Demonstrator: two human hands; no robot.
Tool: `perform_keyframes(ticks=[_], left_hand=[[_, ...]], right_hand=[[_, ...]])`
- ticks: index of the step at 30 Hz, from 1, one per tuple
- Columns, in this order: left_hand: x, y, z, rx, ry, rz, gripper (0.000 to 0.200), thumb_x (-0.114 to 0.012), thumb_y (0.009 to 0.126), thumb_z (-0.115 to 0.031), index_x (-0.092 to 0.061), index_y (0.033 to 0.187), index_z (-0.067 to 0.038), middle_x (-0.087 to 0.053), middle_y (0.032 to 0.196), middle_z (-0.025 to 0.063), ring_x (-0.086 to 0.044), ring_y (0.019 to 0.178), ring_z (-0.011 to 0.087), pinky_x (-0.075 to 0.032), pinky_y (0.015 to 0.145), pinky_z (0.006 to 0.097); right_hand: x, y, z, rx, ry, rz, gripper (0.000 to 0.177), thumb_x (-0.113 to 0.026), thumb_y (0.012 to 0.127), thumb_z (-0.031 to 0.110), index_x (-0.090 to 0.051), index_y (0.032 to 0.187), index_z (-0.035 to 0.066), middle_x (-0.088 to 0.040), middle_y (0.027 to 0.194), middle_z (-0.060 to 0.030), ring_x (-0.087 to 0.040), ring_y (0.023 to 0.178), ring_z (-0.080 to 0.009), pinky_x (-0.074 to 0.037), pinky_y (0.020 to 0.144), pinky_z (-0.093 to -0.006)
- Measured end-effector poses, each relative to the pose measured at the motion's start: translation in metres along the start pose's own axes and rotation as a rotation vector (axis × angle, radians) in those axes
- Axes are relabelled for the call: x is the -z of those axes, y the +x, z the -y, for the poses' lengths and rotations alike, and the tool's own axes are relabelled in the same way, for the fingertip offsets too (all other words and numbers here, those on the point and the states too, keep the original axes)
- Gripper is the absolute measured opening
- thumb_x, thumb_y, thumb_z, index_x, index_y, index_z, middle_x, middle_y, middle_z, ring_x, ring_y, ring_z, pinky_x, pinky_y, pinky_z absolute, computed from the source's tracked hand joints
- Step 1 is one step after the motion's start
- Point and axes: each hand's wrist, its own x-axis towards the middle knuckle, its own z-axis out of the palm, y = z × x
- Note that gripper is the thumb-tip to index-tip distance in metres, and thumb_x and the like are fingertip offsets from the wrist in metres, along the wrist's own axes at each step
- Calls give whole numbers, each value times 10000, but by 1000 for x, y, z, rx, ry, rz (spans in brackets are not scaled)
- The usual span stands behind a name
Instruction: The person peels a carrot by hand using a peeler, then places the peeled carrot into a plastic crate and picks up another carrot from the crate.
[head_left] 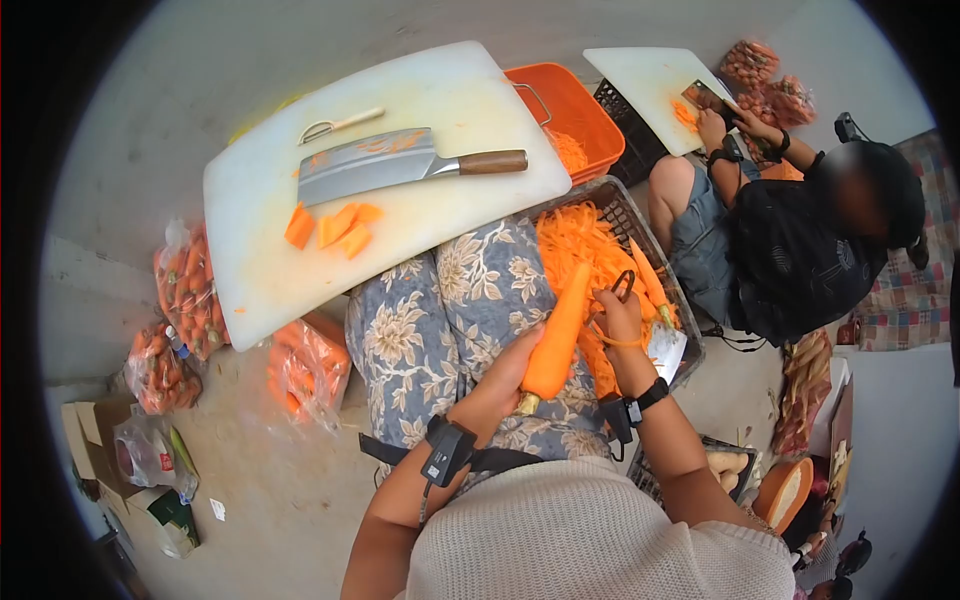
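Observation:
My left hand point(518, 362) is wrapped round the lower end of a large peeled carrot point(562, 335), whose tip points up and away. To the right of the carrot, my right hand point(618, 315) is closed on a dark-handled peeler point(624, 286), largely covered by the fingers. Both hands are above my lap, beside a black crate point(690, 335) of orange peelings point(575, 235). Another carrot point(650, 275) lies in that crate, near a metal blade point(666, 350).
A white board point(400, 100) holds a cleaver point(375, 165), a white peeler point(340, 125) and carrot pieces point(345, 228). An orange bin point(590, 105) stands behind. At right, a person point(800, 240) cuts on another board point(640, 75). Bagged carrots point(190, 290) lie left.

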Motion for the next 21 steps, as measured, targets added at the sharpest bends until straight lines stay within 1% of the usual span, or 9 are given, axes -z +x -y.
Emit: perform_keyframes(ticks=[2,3,5,6,8,9,11,18,21], left_hand=[[-5,0,0,-39,11,-34,439,-344,940,-378,-417,1219,-48,-597,974,157,-626,763,228,-533,640,318],[-5,2,1,-41,16,-30,439,-344,940,-378,-417,1219,-48,-597,974,157,-626,763,228,-533,640,318],[0,6,8,-88,31,-34,408,-346,946,-347,-422,1217,-51,-590,996,132,-619,796,204,-520,684,293],[0,7,11,-91,34,-33,408,-346,946,-347,-422,1217,-51,-590,996,132,-619,796,204,-520,684,293],[-1,10,15,-187,57,-143,374,-359,948,-309,-439,1198,-43,-578,1024,105,-608,842,168,-501,719,268],[-4,8,13,-189,58,-143,374,-359,948,-309,-439,1198,-43,-578,1024,105,-608,842,168,-501,719,268],[-9,3,10,-193,125,-153,347,-377,945,-285,-462,1171,-35,-571,1035,81,-593,878,139,-491,724,257],[-8,7,7,-205,160,-189,334,-398,938,-274,-476,1146,-24,-572,1018,73,-589,871,140,-482,720,250],[-4,9,8,-205,159,-194,329,-403,936,-267,-479,1137,-17,-573,1012,76,-590,869,143,-479,716,248]], right_hand=[[-5,-23,13,202,46,54,268,-641,753,116,-461,942,53,-475,924,-48,-505,870,-162,-434,773,-318],[-10,-36,19,208,50,54,268,-641,753,116,-461,942,53,-475,924,-48,-505,870,-162,-434,773,-318],[-19,-59,23,482,-71,68,301,-651,747,111,-464,954,-2,-495,880,-91,-524,833,-169,-447,713,-292],[-23,-65,17,485,-69,70,301,-651,747,111,-464,954,-2,-495,880,-91,-524,833,-169,-447,713,-292],[-29,-73,3,665,-276,102,360,-670,735,152,-464,965,-34,-468,1018,-176,-477,978,-257,-415,827,-340],[-33,-72,0,666,-275,103,360,-670,735,152,-464,965,-34,-468,1018,-176,-477,978,-257,-415,827,-340],[-37,-70,-4,903,-635,39,427,-682,720,189,-458,979,-66,-441,1082,-230,-408,1080,-331,-348,918,-383],[-41,-58,-3,858,-657,97,457,-683,707,180,-470,1034,-59,-413,1137,-213,-409,1090,-328,-328,938,-369],[-47,-55,-1,849,-589,77,428,-696,710,218,-466,920,-75,-453,1044,-229,-390,1078,-354,-315,926,-396]])
